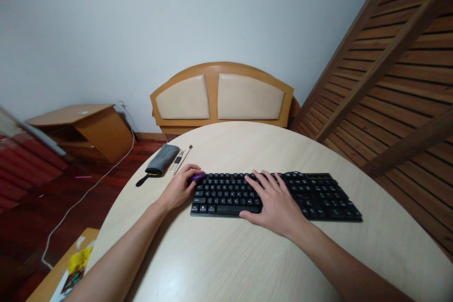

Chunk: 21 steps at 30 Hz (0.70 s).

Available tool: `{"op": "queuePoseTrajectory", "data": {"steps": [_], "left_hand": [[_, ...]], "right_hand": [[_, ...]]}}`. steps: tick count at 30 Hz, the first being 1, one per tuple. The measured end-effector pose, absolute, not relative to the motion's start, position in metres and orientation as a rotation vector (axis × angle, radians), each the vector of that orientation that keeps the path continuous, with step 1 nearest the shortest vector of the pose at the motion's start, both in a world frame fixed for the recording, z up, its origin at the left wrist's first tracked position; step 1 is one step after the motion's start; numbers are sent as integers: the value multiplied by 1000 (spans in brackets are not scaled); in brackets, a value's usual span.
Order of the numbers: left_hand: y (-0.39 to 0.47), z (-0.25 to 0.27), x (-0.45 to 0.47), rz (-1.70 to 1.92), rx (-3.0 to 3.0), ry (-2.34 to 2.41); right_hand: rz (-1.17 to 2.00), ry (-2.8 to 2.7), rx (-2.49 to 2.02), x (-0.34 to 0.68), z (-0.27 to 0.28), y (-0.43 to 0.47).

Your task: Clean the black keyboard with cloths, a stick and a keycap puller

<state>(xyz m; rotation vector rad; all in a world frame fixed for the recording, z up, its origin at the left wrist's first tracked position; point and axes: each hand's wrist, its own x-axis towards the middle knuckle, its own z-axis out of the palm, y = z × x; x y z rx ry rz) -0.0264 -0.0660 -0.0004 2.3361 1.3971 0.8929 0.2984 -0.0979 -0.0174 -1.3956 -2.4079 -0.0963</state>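
Note:
A black keyboard (230, 194) lies flat on the pale round table (198, 255), its long side facing me. At its upper left corner, my left hand (183, 184) is closed on a small purple object (198, 177); most of it is hidden by the fingers, and its kind cannot be made out. My right hand (278, 203) rests across the keyboard right of its middle, fingers spread over the keys and thumb at the front edge. Beyond the left hand lie a grey cloth pouch (163, 158) with a black strap and a few thin sticks or swabs (183, 158).
Past the table stands a headboard (250, 96) with cream panels. A slatted wooden screen (396, 71) leans along the right. On the left are a low wooden cabinet (94, 134), a white cable (83, 201) on the floor, and a yellow packet (78, 260) below the table edge.

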Motion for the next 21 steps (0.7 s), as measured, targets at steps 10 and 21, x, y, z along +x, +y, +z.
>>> {"op": "queuePoseTrajectory", "data": {"steps": [10, 21], "left_hand": [[-78, 15, -28, 653, 2510, 1430], [-87, 20, -25, 497, 2677, 1353]], "right_hand": [[-104, -2387, -1390, 300, -18, -97], [-99, -2361, -1427, 303, -19, -91]]}}
